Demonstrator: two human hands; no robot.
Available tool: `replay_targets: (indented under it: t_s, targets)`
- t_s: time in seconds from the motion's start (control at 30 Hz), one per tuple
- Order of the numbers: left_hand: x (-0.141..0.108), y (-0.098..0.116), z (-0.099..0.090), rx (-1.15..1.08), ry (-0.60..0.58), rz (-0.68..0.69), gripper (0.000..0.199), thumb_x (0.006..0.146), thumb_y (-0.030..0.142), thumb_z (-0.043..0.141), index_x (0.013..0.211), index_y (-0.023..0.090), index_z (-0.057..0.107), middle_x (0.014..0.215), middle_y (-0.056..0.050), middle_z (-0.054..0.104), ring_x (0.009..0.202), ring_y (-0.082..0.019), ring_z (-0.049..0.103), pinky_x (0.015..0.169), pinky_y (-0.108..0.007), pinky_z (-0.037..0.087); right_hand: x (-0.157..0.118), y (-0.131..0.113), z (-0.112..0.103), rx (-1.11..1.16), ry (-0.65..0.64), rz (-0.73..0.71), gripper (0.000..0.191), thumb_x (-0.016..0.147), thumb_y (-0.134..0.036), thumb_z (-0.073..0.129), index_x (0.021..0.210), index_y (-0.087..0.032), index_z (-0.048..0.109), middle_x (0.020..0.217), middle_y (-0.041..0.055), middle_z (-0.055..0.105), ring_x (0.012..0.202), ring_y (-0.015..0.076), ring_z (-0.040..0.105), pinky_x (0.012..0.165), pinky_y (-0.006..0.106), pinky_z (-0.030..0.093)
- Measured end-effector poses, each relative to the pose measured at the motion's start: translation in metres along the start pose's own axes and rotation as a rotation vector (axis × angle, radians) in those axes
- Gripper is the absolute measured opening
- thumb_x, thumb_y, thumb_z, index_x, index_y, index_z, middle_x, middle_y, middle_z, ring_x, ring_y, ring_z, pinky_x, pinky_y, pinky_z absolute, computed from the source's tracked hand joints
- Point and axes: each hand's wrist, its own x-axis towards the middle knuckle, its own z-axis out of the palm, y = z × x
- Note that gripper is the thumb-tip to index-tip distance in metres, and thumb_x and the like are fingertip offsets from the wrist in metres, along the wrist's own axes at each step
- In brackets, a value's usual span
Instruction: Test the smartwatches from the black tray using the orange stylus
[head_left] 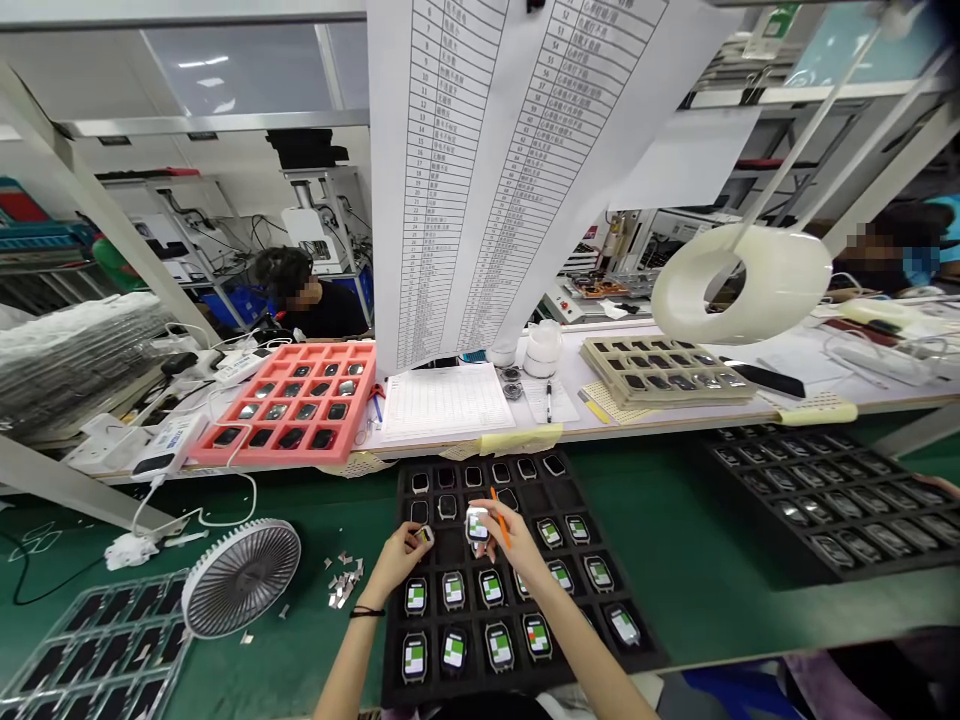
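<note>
On the green worktop (675, 590), over a black tray (396, 640) of smartwatches, the right hand (517, 555) closes its grip on a watch (477, 524), with an orange stylus (501, 518) alongside. The left hand (394, 565) pinches a smaller watch body (424, 535). Left of the tray stands a white fan (240, 578); beyond it, a pink tray (281, 445).

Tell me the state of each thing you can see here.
Left hand, pinching a small piece
Right hand, holding a smartwatch and an orange stick
Black tray, lower watches lit, upper watches unlit
Pink foam tray, dark-screened watches in its slots, some slots empty
</note>
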Motion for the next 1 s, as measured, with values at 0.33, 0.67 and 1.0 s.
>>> replay_targets:
  t_s: [0.33, 0.67, 1.0]
  targets:
    - [0.012, 0.029, 0.019, 0.269, 0.067, -0.187, 0.031, 0.094, 0.035, 0.045, 0.112, 0.01, 0.05, 0.098, -0.02, 0.068, 0.099, -0.032, 0.065, 0.08, -0.036, 0.045, -0.009, -0.017, 0.005, -0.042, 0.049, -0.031, 0.042, 0.078, -0.057, 0.061, 0.099, -0.021, 0.065, 0.057, -0.0019, 0.058, 0.044, 0.0173, 0.061, 0.035, 0.025, 0.037]
    - [0.004, 0.01, 0.0, -0.018, -0.082, -0.313, 0.028, 0.098, 0.033, 0.04, 0.106, 0.013, 0.057, 0.092, -0.006, 0.066, 0.074, -0.015, 0.065, 0.064, -0.029, 0.055, -0.021, -0.027, -0.001, -0.081, 0.061, 0.008, 0.041, 0.08, -0.057, 0.06, 0.105, -0.025, 0.066, 0.066, 0.0007, 0.062, 0.046, 0.0179, 0.06, 0.044, 0.032, 0.046]
    - [-0.015, -0.017, 0.0, -0.287, -0.112, -0.155, 0.039, 0.084, 0.044, 0.053, 0.112, 0.017, 0.047, 0.087, -0.004, 0.058, 0.084, -0.018, 0.062, 0.057, -0.023, 0.052, -0.017, -0.014, 0.003, -0.061, 0.046, 0.012, 0.042, 0.078, -0.055, 0.062, 0.105, -0.023, 0.065, 0.098, 0.0077, 0.065, 0.052, 0.0164, 0.065, 0.037, 0.026, 0.042]
